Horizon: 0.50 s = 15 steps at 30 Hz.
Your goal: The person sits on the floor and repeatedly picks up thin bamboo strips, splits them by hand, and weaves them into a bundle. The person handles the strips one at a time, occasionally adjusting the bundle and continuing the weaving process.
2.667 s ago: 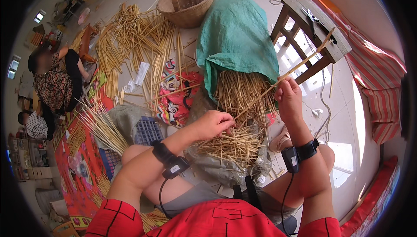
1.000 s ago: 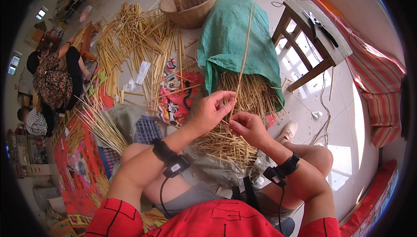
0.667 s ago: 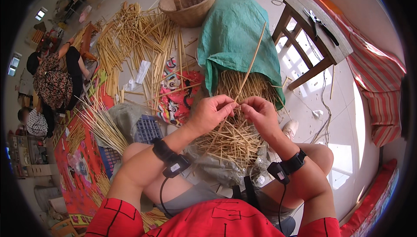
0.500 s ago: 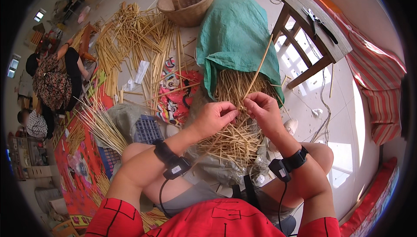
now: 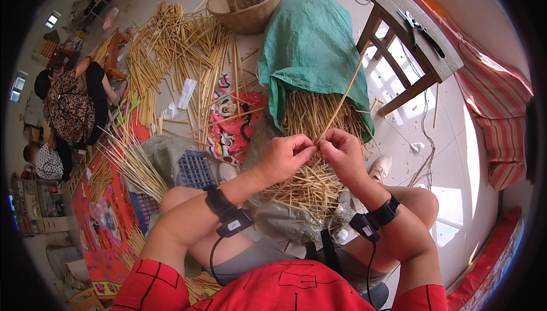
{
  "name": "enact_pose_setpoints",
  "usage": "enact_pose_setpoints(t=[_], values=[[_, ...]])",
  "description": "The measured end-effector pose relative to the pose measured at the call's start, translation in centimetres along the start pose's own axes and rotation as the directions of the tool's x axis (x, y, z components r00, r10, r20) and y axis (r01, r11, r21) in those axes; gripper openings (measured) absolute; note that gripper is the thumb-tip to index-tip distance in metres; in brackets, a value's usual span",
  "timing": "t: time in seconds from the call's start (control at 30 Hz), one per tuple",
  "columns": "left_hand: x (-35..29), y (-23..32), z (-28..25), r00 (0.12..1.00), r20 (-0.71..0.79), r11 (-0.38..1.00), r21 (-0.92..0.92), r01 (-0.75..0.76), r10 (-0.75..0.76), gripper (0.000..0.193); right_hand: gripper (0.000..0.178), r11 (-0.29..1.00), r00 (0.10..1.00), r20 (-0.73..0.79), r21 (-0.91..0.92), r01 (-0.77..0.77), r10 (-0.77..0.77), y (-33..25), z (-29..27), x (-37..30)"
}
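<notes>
A single straw stalk [image 5: 346, 95] is held between the two hands, above the loose straw pile [image 5: 310, 191] that lies in front of the seated person. The stalk is pinched near its lower end by the thumb and forefinger of the right hand [image 5: 344, 155]. The fingers of the left hand [image 5: 286, 156] are curled, with thumb and forefinger tips brought up to the same end; whether the stalk is also gripped by them cannot be told. The long axis is slanted: the free end is pointed away from the person and to the right, the held end back toward the body. The stalk is seen nearly straight, crossing in front of the bundled straw [image 5: 319, 111] and the right edge of the green sack [image 5: 305, 37], its tip seen just beside a leg of the wooden stool [image 5: 396, 14]. On the stool a black-handled hand tool [image 5: 431, 43] is laid. A small white label [image 5: 233, 225] is borne by the black unit strapped at the left wrist; its print is too small to be read.
</notes>
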<state>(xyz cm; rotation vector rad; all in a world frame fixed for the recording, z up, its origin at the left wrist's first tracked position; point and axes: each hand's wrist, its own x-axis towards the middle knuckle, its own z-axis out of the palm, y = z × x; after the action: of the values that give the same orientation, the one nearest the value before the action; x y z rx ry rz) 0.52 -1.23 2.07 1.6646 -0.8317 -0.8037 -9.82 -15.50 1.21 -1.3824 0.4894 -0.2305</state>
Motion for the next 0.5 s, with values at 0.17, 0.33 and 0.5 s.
enact_pose_setpoints(t=[0.17, 0.33, 0.5], values=[[0.07, 0.04, -0.42, 1.0, -0.006, 0.999, 0.046, 0.004, -0.003, 0.011, 0.008, 1.0, 1.0, -0.024, 0.018, -0.012, 0.013, -0.51, 0.4, -0.14], [-0.11, -0.31, -0.32, 0.999, -0.029, 0.988, 0.152, -0.036, 0.041, 0.012, 0.008, 0.999, 1.0, -0.007, 0.025, -0.03, 0.03, -0.51, 0.32, -0.11], [-0.22, -0.46, 0.01, 0.986, -0.07, 0.952, 0.278, -0.128, 0.153, 0.011, 0.008, 0.999, 1.0, -0.01, -0.037, -0.005, 0.004, 0.05, 0.3, -0.08]])
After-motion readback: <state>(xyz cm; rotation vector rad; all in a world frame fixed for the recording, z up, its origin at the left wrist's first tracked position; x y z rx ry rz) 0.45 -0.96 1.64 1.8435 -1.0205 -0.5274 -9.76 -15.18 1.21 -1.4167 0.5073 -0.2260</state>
